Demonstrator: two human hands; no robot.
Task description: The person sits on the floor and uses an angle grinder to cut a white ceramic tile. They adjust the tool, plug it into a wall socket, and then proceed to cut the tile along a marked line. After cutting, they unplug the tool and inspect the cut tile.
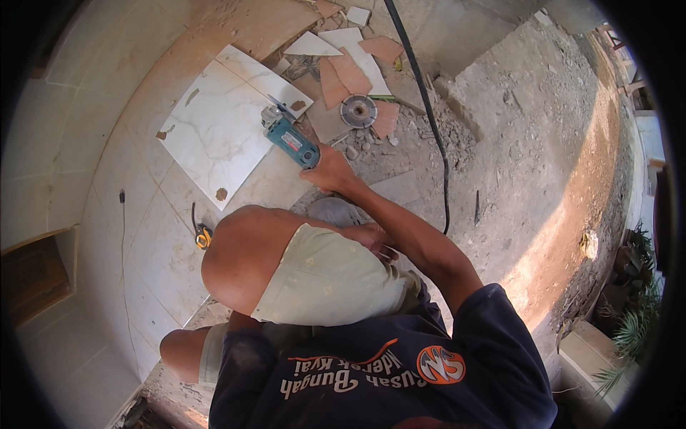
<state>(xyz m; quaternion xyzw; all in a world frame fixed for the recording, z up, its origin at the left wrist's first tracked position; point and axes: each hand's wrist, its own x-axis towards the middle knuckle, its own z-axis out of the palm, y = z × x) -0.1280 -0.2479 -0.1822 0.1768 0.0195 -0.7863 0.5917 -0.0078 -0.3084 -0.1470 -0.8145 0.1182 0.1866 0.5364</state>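
My right hand [326, 167] grips the rear of a teal angle grinder [289, 141], whose head and upright disc rest over a white marbled tile [213, 136] with brown patches. A loose cutting disc [359, 111] lies right of the grinder on broken tiles. My left hand [373, 239] is partly hidden behind my bent knee [246, 257], its fingers closed around a thin pale object too small to name. A yellow and black tape measure [204, 236] lies left of the knee.
Broken tile pieces [336, 71] lie at the top. A black cable [429, 121] runs down across the rubble and rough concrete floor [514, 157]. A thin cord [123, 257] lies on the tiled surface at left. A wooden panel [36, 282] is at far left, plants [632, 307] at far right.
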